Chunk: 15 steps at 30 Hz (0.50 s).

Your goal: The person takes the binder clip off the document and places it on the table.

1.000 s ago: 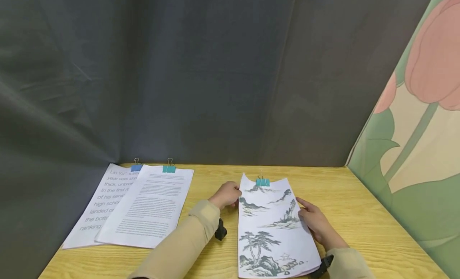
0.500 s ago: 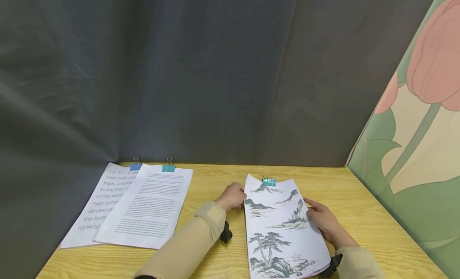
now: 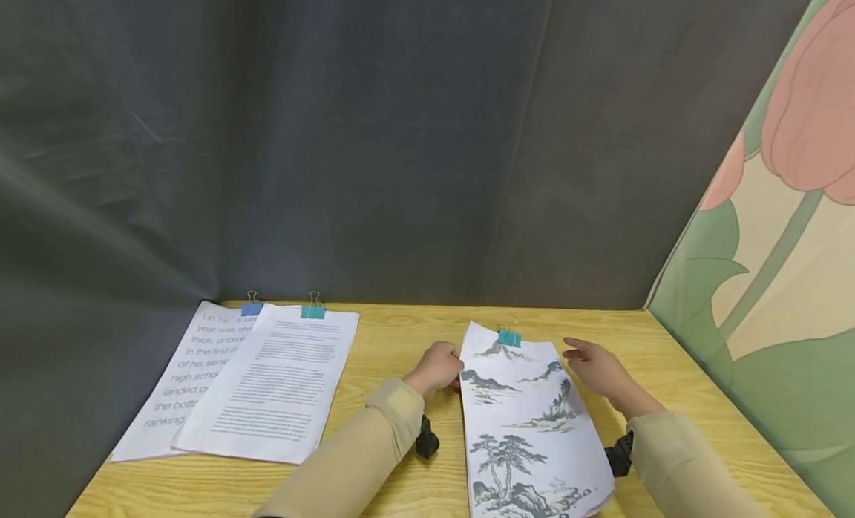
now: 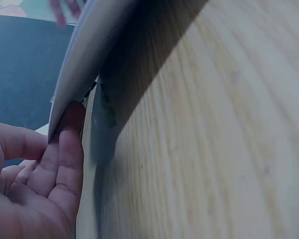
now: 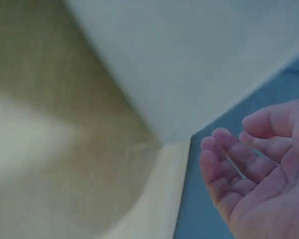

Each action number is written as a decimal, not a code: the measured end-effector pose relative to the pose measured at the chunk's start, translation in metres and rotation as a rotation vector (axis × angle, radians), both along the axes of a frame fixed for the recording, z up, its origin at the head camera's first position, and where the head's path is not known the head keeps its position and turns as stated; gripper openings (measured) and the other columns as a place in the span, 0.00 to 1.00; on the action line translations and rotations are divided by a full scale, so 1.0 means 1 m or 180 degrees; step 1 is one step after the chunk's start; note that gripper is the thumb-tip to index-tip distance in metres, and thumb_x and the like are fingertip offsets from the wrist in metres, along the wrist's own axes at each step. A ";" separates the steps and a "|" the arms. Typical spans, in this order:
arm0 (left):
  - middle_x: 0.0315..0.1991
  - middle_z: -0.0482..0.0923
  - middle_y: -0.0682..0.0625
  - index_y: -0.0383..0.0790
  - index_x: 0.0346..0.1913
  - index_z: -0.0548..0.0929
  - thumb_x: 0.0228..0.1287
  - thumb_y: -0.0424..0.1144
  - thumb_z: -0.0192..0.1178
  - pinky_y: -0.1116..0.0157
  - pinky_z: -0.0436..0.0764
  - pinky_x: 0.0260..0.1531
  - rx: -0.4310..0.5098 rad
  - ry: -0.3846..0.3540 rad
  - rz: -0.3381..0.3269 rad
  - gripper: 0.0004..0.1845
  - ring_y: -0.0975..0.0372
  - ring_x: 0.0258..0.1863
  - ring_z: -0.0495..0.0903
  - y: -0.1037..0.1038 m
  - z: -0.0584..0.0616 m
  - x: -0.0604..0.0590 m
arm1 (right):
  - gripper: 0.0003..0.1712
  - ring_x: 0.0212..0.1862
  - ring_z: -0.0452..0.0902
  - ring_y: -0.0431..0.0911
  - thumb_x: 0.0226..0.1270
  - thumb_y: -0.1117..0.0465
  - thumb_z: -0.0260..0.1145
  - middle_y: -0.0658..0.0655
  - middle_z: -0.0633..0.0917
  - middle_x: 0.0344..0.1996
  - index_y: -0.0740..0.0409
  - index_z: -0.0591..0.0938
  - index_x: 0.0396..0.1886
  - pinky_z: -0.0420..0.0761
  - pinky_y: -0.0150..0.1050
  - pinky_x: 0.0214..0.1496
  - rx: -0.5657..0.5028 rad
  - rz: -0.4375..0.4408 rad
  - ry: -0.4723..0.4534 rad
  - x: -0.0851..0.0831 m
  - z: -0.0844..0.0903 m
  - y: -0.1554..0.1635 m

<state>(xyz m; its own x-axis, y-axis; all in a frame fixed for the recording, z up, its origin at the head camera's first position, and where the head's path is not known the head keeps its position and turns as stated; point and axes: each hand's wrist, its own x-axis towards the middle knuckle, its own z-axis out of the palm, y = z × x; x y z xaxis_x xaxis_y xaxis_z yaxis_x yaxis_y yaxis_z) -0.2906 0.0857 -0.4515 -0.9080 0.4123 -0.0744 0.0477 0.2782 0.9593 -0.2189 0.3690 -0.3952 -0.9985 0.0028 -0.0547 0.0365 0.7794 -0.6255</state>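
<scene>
A stack of paper sheets printed with an ink landscape carries a teal binder clip at its top edge. My left hand pinches the stack's left edge near the top, thumb on the face and fingers behind. In the left wrist view the lifted sheets lean between the thumb and fingers, above the wooden surface. My right hand is off the stack's right edge, and its palm and loosely bent fingers hold nothing in the right wrist view, near a corner of the sheets.
On the left of the wooden table lie two clipped paper stacks: a text stack with a teal clip overlaps a large-print stack with a blue clip. A dark curtain stands behind; a tulip-patterned panel borders the right.
The landscape stack has shifted right with my left hand still pinching it. My right hand has let go of the right edge and moved slightly up and away from it.
</scene>
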 end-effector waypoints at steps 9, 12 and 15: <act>0.21 0.60 0.51 0.44 0.26 0.61 0.73 0.23 0.48 0.66 0.64 0.20 0.0090 0.0005 0.0012 0.18 0.61 0.18 0.64 0.005 -0.004 0.005 | 0.29 0.63 0.72 0.72 0.77 0.68 0.51 0.79 0.75 0.63 0.78 0.65 0.73 0.77 0.62 0.59 0.0201 0.0173 0.0136 -0.038 0.012 -0.030; 0.19 0.59 0.52 0.43 0.29 0.64 0.73 0.23 0.48 0.66 0.61 0.19 0.0125 -0.0012 0.0019 0.15 0.62 0.17 0.60 0.005 -0.006 0.006 | 0.28 0.64 0.71 0.72 0.78 0.67 0.49 0.80 0.74 0.63 0.79 0.65 0.72 0.76 0.62 0.60 0.0233 0.0178 0.0225 -0.046 0.014 -0.036; 0.19 0.62 0.53 0.40 0.32 0.69 0.72 0.23 0.49 0.67 0.63 0.20 0.0222 -0.0025 0.0034 0.11 0.62 0.18 0.63 0.004 -0.006 0.008 | 0.28 0.66 0.68 0.73 0.81 0.65 0.46 0.81 0.70 0.66 0.79 0.64 0.73 0.73 0.64 0.63 0.0203 0.0200 0.0226 -0.053 0.017 -0.039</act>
